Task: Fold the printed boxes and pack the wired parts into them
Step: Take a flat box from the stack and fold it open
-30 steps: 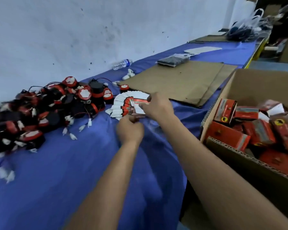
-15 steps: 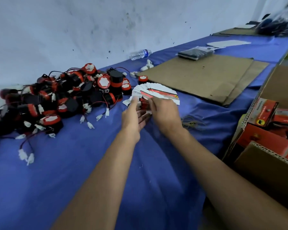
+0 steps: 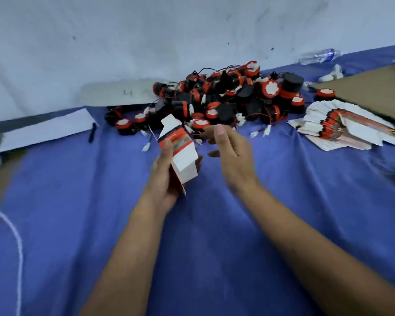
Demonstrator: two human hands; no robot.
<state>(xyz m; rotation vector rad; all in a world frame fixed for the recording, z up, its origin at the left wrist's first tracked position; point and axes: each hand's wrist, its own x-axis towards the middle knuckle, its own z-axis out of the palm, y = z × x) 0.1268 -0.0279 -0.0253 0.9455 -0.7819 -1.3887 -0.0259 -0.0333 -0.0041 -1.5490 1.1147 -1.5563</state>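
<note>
Left hand (image 3: 167, 179) grips one half-opened printed box (image 3: 180, 153), fingers curled round it; right hand (image 3: 232, 153) hovers, fingers loose. Wired parts (image 3: 226, 103) and flat boxes (image 3: 347, 127) wait, unpacked.

left hand (image 3: 167, 176) now grips 1 box (image 3: 180, 153) | right hand (image 3: 232, 156) released, off stack (image 3: 344, 128)

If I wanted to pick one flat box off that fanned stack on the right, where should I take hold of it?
Probably by the top blank's white flap at the near right edge of the stack, coming in from the right. The blanks are fanned, so their edges stick out staggered there and one can be pinched alone. The right hand is free; the left hand holds a box.
</note>
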